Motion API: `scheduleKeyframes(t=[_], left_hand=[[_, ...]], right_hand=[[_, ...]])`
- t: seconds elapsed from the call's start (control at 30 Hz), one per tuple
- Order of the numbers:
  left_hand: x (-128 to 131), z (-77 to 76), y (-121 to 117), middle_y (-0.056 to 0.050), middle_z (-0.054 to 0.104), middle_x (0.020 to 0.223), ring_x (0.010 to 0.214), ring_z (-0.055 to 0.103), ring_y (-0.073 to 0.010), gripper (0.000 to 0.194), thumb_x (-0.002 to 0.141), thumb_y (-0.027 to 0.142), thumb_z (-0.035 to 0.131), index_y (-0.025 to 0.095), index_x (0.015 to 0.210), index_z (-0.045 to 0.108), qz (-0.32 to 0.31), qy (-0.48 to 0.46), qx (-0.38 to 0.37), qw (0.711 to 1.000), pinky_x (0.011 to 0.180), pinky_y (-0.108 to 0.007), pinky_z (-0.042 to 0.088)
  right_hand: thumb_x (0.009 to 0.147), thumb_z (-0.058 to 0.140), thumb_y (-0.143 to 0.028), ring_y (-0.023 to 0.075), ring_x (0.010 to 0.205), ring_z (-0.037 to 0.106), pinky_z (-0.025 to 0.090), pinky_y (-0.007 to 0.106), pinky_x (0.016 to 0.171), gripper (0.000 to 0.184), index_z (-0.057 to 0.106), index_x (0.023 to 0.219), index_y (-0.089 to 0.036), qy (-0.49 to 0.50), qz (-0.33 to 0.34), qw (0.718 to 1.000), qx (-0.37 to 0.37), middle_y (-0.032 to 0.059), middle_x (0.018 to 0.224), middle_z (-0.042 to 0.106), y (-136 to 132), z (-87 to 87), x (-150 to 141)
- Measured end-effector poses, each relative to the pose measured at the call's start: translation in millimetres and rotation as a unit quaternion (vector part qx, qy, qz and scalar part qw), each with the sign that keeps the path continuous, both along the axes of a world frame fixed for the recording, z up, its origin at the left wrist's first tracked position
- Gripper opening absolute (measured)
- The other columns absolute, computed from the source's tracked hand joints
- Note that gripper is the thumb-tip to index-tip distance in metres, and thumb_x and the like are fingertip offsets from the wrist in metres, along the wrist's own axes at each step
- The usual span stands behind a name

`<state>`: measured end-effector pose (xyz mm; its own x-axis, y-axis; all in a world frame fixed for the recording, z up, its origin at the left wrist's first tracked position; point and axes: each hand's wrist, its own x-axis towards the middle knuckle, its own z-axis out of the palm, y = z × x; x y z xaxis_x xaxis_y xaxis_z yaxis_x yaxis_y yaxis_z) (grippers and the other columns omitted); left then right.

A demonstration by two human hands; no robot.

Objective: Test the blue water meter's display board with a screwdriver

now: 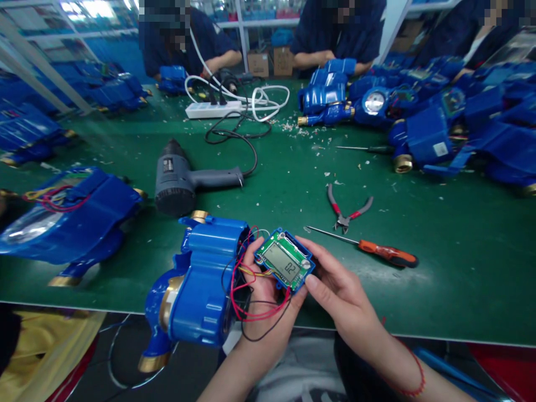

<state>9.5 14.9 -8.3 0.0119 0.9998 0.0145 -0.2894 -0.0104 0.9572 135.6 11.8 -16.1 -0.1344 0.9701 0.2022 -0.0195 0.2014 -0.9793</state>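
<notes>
My left hand (262, 296) and my right hand (339, 285) both hold a green circuit board with an LCD display (285, 259) in a blue frame. The left hand supports it from below, and the right fingers grip its right edge. The display is lit with digits showing. Red and black wires (259, 312) run from the board past my left hand to a blue water meter with a brass fitting (201, 285), which lies on the mat just left of that hand. Its far end is hidden by the wires.
A red-handled screwdriver (377, 251), cutting pliers (344, 209) and a grey heat gun (180, 177) lie on the green mat (460, 290) among scattered plastic shavings. A power strip (213, 109) with cables sits beyond them. Piles of blue meters (431, 125) and several co-workers (335, 33) surround the bench.
</notes>
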Motion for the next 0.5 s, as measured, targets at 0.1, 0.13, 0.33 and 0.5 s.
scheduleKeyframes(t=[0.1,0.13,0.33,0.5], left_hand=[[-1.7,-1.0,-0.8,-0.005,0.057,0.125,0.107,0.064,-0.0178,0.078,0.075,0.027,0.081,0.035,0.13,0.026,-0.011,-0.016,-0.018,1.0,0.094,-0.032,0.051],[-2.2,-2.2,-0.9,-0.005,0.057,0.125,0.106,0.064,-0.0182,0.079,0.075,0.026,0.081,0.034,0.131,0.026,-0.017,-0.02,-0.023,0.999,0.094,-0.032,0.051],[-5.2,-6.9,-1.0,-0.005,0.051,0.135,0.119,0.057,-0.0207,0.079,0.077,0.018,0.077,0.034,0.135,0.025,-0.029,-0.016,-0.019,0.999,0.103,-0.037,0.045],[-6.3,-5.0,-0.3,-0.002,0.059,0.125,0.112,0.061,-0.0192,0.081,0.076,0.016,0.076,0.035,0.135,0.023,-0.055,-0.017,-0.012,0.998,0.099,-0.035,0.048]], right_hand=[[0.1,0.053,-0.032,0.0246,0.127,0.049,0.037,0.047,0.112,0.041,0.045,0.139,-0.028,-0.009,-0.002,1.0,-0.003,0.0085,0.14,0.048,-3.0,-0.5,0.4],[0.099,0.053,-0.03,0.0243,0.127,0.048,0.039,0.045,0.11,0.041,0.044,0.139,-0.028,-0.019,-0.011,1.0,0.005,0.0087,0.138,0.048,-4.3,0.2,1.2],[0.093,0.049,-0.012,0.0255,0.126,0.037,0.036,0.045,0.104,0.029,0.051,0.119,-0.023,-0.252,-0.02,0.949,0.186,0.0097,0.134,0.038,-7.2,15.4,15.2],[0.092,0.048,-0.009,0.0268,0.116,0.036,0.032,0.046,0.098,0.021,0.059,0.106,-0.019,-0.362,0.023,0.901,0.238,0.0099,0.124,0.037,-1.4,29.4,22.2]])
